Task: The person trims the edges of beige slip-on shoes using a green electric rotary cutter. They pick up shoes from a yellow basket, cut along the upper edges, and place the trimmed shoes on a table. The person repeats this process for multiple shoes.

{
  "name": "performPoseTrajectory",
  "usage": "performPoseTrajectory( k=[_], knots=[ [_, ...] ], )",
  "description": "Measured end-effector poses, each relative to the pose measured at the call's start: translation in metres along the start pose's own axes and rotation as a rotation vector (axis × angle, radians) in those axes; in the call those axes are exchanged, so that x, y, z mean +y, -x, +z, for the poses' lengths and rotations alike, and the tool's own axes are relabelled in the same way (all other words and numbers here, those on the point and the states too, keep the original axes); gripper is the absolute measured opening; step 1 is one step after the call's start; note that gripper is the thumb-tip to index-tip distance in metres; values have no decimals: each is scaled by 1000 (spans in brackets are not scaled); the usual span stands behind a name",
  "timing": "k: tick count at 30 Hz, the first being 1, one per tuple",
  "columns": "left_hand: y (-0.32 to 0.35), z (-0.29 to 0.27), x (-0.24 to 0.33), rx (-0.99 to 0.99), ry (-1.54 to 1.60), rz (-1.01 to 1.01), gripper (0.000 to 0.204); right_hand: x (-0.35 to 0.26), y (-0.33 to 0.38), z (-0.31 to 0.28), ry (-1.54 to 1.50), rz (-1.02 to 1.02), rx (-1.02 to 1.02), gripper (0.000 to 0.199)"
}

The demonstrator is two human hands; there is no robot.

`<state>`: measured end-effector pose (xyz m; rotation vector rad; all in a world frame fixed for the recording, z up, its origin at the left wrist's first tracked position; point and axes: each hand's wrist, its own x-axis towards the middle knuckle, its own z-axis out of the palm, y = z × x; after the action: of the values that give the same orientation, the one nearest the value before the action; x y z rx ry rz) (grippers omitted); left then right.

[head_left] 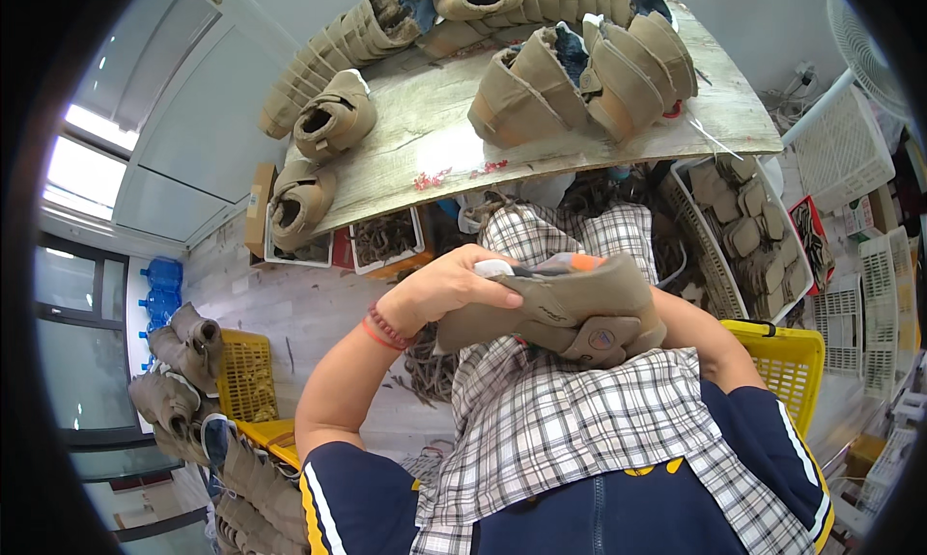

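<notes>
A khaki shoe upper (550, 314) is held over my lap, with a strap and a round badge on its near side. My left hand (449, 290) is closed on its left end, the thumb lying over the outside. Along its top opening show a white tab, a dark lining and an orange patch (586, 262). My right forearm (710, 343) runs behind the upper's right end, and the upper hides my right hand and its fingers. A checked apron (589, 410) covers my lap beneath it.
Ahead, a worn wooden table (406, 140) carries nested rows of khaki uppers (526, 87) and a single upper (333, 116). Below its right side stands a white crate (705, 217) of tan pieces. Yellow baskets (246, 376) flank me; more uppers (169, 401) pile at left.
</notes>
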<state>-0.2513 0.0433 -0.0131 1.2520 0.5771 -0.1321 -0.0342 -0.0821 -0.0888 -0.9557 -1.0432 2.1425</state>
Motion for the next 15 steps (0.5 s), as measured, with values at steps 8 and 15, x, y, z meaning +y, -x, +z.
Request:
performPoseTrajectory(
  k=[8, 15],
  knots=[
    [76, -18, -1, 469, 151, 175, 21, 82, 22, -3, 1509, -70, 400, 53],
    [99, -15, -3, 618, -122, 165, 24, 55, 25, 14, 1368, 47, 466, 53]
  ],
)
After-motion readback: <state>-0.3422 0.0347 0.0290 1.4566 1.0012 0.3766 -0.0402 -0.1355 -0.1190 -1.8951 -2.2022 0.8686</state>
